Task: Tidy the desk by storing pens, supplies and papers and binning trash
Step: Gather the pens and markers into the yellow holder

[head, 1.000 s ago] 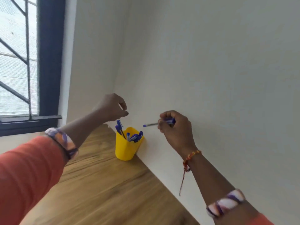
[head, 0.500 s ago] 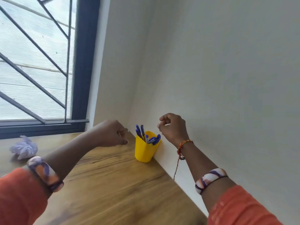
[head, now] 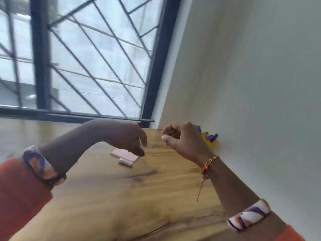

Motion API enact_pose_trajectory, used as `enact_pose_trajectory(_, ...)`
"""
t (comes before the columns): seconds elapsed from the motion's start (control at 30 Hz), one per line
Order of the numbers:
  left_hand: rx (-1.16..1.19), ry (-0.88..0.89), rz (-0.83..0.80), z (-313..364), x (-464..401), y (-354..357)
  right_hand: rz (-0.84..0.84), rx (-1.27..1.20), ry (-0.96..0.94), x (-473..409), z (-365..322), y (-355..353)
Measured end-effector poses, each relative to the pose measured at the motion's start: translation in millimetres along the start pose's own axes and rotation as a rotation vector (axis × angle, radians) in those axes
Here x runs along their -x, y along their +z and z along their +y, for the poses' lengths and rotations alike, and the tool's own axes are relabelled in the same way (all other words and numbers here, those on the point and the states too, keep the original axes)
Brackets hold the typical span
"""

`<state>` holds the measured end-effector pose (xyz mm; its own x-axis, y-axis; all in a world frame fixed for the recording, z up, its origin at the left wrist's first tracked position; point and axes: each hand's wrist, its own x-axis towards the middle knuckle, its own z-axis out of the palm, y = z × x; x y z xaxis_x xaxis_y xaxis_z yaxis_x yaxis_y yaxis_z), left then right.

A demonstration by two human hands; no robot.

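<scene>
A yellow pen cup (head: 209, 144) stands on the wooden desk (head: 139, 197) against the white wall, mostly hidden behind my right hand (head: 184, 140). Blue pens (head: 211, 136) stick out of it. My right hand hovers in front of the cup with its fingers curled and thumb against the forefinger, and I see nothing in it. My left hand (head: 126, 136) hangs above the desk with its fingers drooping down, relaxed and holding nothing. Just under its fingertips lie a flat pink pad (head: 124, 154) and a small white oblong item (head: 125, 162). The view is motion-blurred.
A barred window (head: 78, 58) with a dark frame runs along the far edge of the desk. The white wall (head: 251, 101) borders the desk on the right. Bare wood stretches toward me in the foreground.
The pen my right hand held has gone into the cup. The view swung left, both hands drew back from the cup, and the pink pad and white item came into sight.
</scene>
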<state>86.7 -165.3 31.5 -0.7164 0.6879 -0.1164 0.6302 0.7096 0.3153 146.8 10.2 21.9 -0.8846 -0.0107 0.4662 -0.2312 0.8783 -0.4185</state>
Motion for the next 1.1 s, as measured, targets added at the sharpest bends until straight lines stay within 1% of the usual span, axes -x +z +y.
enact_pose_trajectory(0.07, 0.040, -0.057, -0.033, -26.8, 46.9, 4.8, -0.057, -0.050, -0.070, 12.0, -38.4, 25.5)
enact_pose_trajectory(0.17, 0.056, -0.163, -0.029, -68.0, 114.4, 10.7, -0.151, -0.123, -0.164, 25.3, -94.9, 66.3)
enact_pose_trajectory(0.3, 0.068, -0.313, -0.027, -122.0, 195.9, 4.6, -0.308, -0.213, -0.222, 34.0, -161.8, 117.6)
enact_pose_trajectory(0.37, 0.137, -0.371, 0.009, -153.9, 233.6, -5.8, -0.369, -0.214, -0.264, 34.1, -190.4, 137.1)
enact_pose_trajectory(0.43, 0.169, -0.432, 0.089, -188.2, 268.3, -18.9, -0.414, -0.224, -0.300, 31.4, -217.7, 151.9)
enact_pose_trajectory(0.5, 0.150, -0.513, 0.150, -225.8, 296.1, -31.8, -0.445, -0.243, -0.329, 25.2, -243.8, 166.2)
enact_pose_trajectory(0.57, 0.128, -0.575, 0.175, -267.0, 317.3, -41.2, -0.473, -0.241, -0.355, 13.4, -270.6, 184.7)
enact_pose_trajectory(0.67, 0.120, -0.636, 0.137, -329.0, 338.5, -50.8, -0.493, -0.276, -0.379, -20.3, -314.9, 227.5)
enact_pose_trajectory(0.77, 0.040, -0.683, 0.093, -390.4, 346.3, -54.2, -0.446, -0.278, -0.305, -66.2, -363.4, 294.8)
enact_pose_trajectory(0.8, 0.002, -0.703, 0.077, -409.4, 347.1, -51.8, -0.437, -0.247, -0.265, -80.9, -377.1, 321.1)
enact_pose_trajectory(0.87, -0.040, -0.741, 0.036, -444.3, 344.5, -39.9, -0.453, -0.106, -0.192, -106.1, -393.9, 372.1)
enact_pose_trajectory(0.93, -0.064, -0.752, 0.013, -469.7, 338.0, -26.7, -0.531, 0.083, -0.116, -127.6, -396.7, 413.3)
enact_pose_trajectory(1.03, -0.109, -0.739, -0.009, -495.9, 323.2, -12.7, -0.658, 0.307, 0.003, -144.8, -389.4, 448.1)
enact_pose_trajectory(1.1, -0.153, -0.724, -0.001, -510.1, 312.6, -5.4, -0.680, 0.395, 0.020, -147.5, -386.8, 457.3)
